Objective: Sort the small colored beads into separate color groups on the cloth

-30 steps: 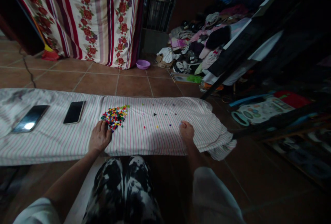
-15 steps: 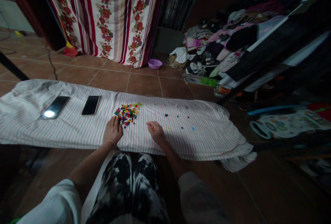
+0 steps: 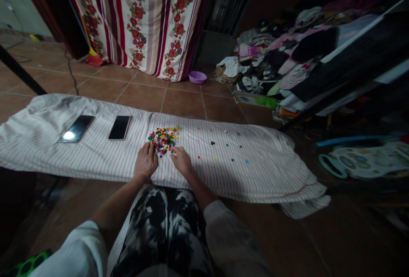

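Note:
A pile of small beads (image 3: 163,137) in many colours lies on the striped cloth (image 3: 102,157). My left hand (image 3: 146,160) rests flat on the cloth, its fingertips touching the pile's lower left edge. At the lower right edge of the pile, my right hand (image 3: 181,160) has thumb and fingers closed together; whatever is between them is too small to make out. To the right, single beads lie spaced apart in rows, among them a red bead (image 3: 198,157), a yellow bead (image 3: 215,159), a blue bead (image 3: 246,161) and a black cluster (image 3: 212,142).
Two phones, one with a bright reflection (image 3: 76,128) and one dark (image 3: 119,128), lie left of the pile. Beyond the cloth-covered surface are a purple basin (image 3: 197,77), a floral curtain (image 3: 137,21) and a heap of clothes (image 3: 271,51). A dark pole (image 3: 22,72) stands at left.
My right hand has moved left to the pile's edge. A red bead now shows on the cloth near where that hand was. My left hand stays by the pile; the view has shifted slightly.

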`<state>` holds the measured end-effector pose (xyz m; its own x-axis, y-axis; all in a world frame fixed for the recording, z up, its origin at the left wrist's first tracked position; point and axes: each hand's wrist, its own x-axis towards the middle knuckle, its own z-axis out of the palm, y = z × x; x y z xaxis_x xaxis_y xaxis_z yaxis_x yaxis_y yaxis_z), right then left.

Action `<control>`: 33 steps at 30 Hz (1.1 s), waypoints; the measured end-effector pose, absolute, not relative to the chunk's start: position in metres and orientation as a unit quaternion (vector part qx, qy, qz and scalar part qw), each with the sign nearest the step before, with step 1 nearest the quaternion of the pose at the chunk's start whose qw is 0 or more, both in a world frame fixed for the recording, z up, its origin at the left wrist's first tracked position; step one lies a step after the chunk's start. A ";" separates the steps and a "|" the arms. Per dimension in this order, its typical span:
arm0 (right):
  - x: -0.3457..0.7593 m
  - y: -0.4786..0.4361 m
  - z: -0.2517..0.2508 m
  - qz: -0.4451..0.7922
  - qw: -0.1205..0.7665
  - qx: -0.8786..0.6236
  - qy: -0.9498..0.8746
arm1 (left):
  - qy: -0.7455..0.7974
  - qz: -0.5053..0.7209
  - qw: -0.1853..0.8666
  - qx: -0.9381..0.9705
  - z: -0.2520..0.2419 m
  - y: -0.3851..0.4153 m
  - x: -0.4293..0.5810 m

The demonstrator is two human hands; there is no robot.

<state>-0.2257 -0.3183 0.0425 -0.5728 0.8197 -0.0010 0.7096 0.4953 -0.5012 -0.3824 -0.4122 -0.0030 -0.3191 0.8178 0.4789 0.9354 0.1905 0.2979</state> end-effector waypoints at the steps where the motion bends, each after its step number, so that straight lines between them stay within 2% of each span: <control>1: -0.226 -0.320 0.041 0.229 0.126 -0.450 -0.854 | -0.764 -0.276 0.105 -0.573 -0.002 -0.412 -0.382; 8: -0.226 -0.332 0.027 0.217 0.215 -0.452 -0.838 | -0.758 -0.293 0.102 -0.574 0.000 -0.413 -0.382; 17: -0.217 -0.331 0.020 0.244 0.284 -0.428 -0.823 | -0.733 -0.314 0.097 -0.595 0.001 -0.415 -0.385; 25: -0.156 -0.277 0.033 0.242 0.378 -0.502 -0.739 | -0.725 -0.311 0.100 -0.606 0.001 -0.415 -0.386; 33: -0.063 -0.209 0.050 0.150 0.333 -0.625 -0.690 | -0.717 -0.320 0.104 -0.611 0.001 -0.416 -0.387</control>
<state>-0.0631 -0.2087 0.0499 0.0026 0.9621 0.2728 0.7628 0.1745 -0.6226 -0.3867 -0.4158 0.0011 -0.2325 0.8096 0.5390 0.9421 0.0498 0.3316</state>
